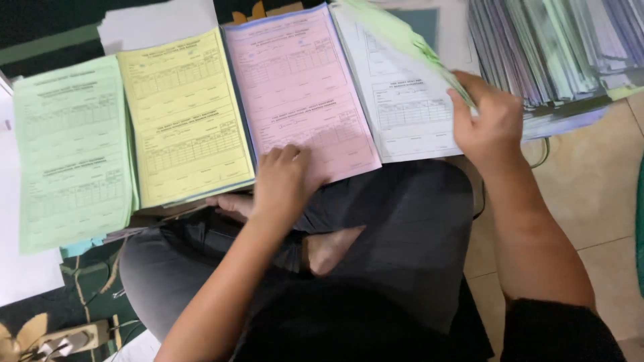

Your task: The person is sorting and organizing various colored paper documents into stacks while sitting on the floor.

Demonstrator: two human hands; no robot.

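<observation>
Across my lap and the floor ahead, four stacks of printed forms lie side by side: a green stack (pixel 72 151) at far left, a yellow stack (pixel 184 117) overlapping its right edge, a pink stack (pixel 298 90) in the middle, and a white stack (pixel 402 110) to the right. I sit cross-legged in dark trousers, with one bare foot (pixel 329 249) showing between my knees.

My left hand (pixel 282 181) rests on the near edge of the pink stack, fingers curled down onto the paper; I cannot tell whether it pinches a sheet or only presses on it. My right hand (pixel 488 121) is clenched on a green sheet (pixel 402 37), thumb and fingers gripping its near corner, so the sheet is lifted and tilted above the white stack, blurred along its length.

Just beyond the right hand, a thick fanned pile of mixed sheets (pixel 557 50) leans against the tiled floor (pixel 597 194). A patterned dark green rug (pixel 80 295) shows under the left side.
</observation>
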